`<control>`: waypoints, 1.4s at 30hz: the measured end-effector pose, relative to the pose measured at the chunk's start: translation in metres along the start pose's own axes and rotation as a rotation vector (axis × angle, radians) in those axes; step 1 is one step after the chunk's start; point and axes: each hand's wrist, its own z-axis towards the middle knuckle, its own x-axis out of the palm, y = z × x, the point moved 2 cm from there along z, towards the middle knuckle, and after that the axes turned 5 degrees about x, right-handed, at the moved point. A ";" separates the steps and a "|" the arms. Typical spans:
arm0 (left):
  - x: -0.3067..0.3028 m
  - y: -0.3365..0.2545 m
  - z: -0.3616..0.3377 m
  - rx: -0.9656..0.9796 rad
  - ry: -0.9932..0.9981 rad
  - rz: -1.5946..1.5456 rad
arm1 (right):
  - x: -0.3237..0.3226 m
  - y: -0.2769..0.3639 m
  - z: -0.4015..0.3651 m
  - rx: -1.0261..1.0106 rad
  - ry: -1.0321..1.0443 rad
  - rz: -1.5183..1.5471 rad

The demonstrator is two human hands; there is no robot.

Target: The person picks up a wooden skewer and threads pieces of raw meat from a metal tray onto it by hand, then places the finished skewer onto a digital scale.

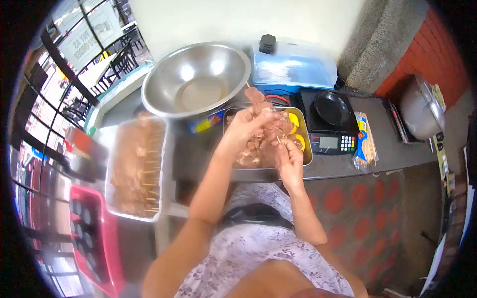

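My left hand (248,124) holds a piece of raw meat (257,95) threaded on a thin wooden skewer above a metal tray (306,149) of raw meat pieces. My right hand (289,156) pinches the lower end of the skewer (278,140) over the same tray. Yellow slices lie at the tray's right side. Both hands are close together above the tray's middle.
A plastic-covered tray of finished meat skewers (136,166) lies to the left. A large steel bowl (196,79) stands behind. A lidded blue container (293,67), a digital scale with a black dish (330,114) and a pack of bamboo skewers (366,139) are to the right. A red crate (94,233) sits low left.
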 end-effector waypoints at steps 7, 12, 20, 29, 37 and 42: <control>0.003 0.012 0.006 0.067 0.042 -0.023 | -0.006 -0.001 0.009 -0.271 -0.053 -0.287; 0.013 0.008 0.011 0.032 0.031 -0.005 | -0.008 0.013 0.007 -0.013 0.152 -0.087; 0.017 0.033 0.004 0.028 0.009 -0.172 | -0.009 0.026 0.011 -0.384 -0.253 -0.352; 0.009 0.013 0.042 0.111 0.119 0.379 | -0.010 0.007 0.029 -0.423 -0.315 -0.566; 0.008 0.025 0.050 -0.027 0.125 0.051 | -0.013 0.003 0.041 -0.049 -0.048 -0.125; 0.007 0.025 0.039 -0.034 0.312 0.232 | -0.006 0.008 0.041 -0.108 -0.095 -0.119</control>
